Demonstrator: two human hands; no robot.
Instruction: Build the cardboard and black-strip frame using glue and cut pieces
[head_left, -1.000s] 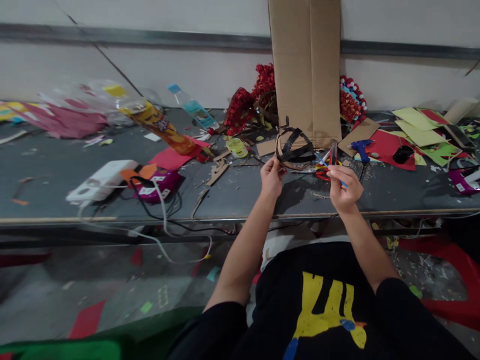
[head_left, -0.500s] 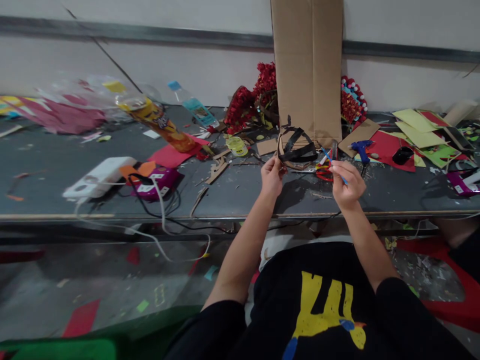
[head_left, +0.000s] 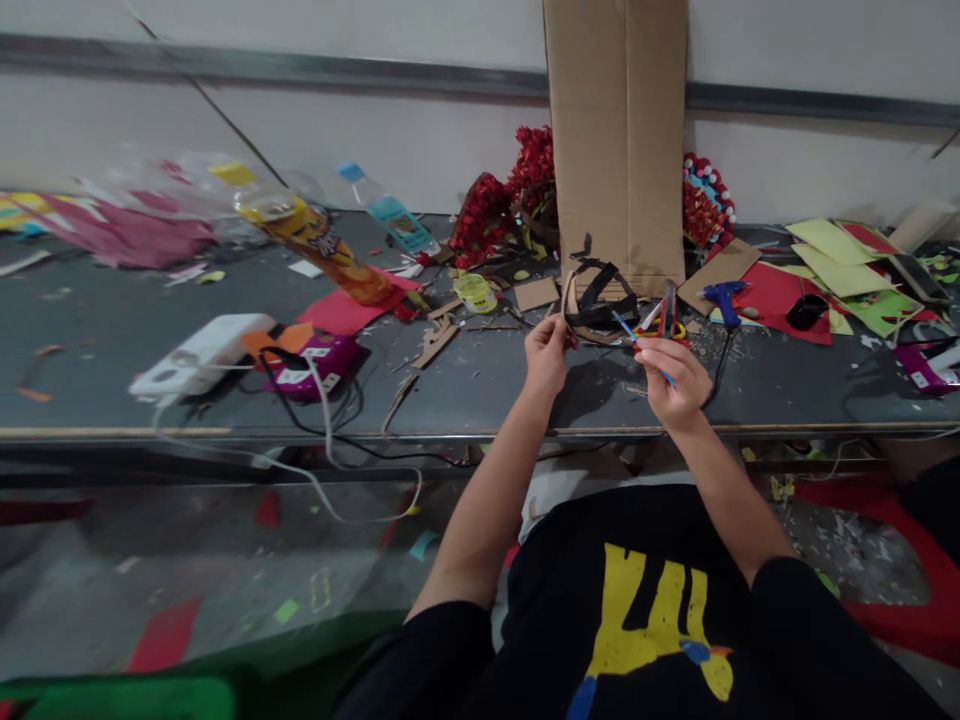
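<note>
- Left hand (head_left: pixel 546 358): fingers pinched together on the near left part of the frame's rim.
- Frame (head_left: pixel 598 284): extends beyond the left fingertips, away from the person and to the right. It is above the tabletop (head_left: pixel 450 400), between the front and back edges, in front of the cardboard (head_left: pixel 622 130). Contact with the tabletop cannot be told.
- Frame, appearance: rounded and open, with black bands crossing the inside, gaps between them, and a brown strip along the left side.
- Right hand (head_left: pixel 673 380): fingers closed on the stick (head_left: pixel 625 325).
- Stick: thin, straight, blue; passes through the right fingers, tilted, with its far end at the frame's near right rim. Contact there cannot be told.
</note>
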